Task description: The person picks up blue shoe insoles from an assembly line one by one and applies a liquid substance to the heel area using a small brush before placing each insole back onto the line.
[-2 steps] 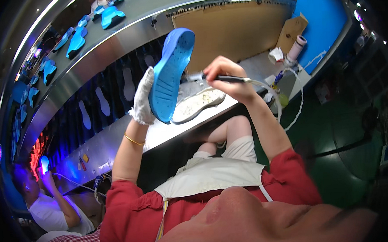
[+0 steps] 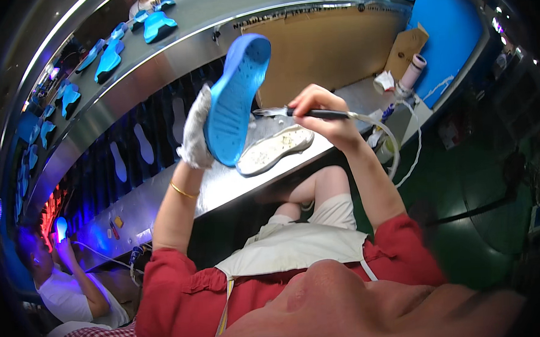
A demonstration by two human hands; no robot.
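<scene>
Your gloved left hand [image 2: 196,131] is gripping a blue sole [image 2: 237,100] upright, tilting its face toward you. Your right hand [image 2: 323,114] is pinching a black-handled brush [image 2: 307,113] against it; a white sole [image 2: 274,150] is lying on the bench [image 2: 222,183].

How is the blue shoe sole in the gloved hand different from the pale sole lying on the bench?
The blue shoe sole is held up on edge by the gloved left hand; the off-white sole lies flat on the metal bench. The blue one looks clean and bright, the off-white one speckled. Both share a foot-shaped outline.

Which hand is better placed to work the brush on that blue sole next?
Right hand: it grips the brush, tip close to the blue sole. The gloved left hand is busy holding the sole up.
</scene>
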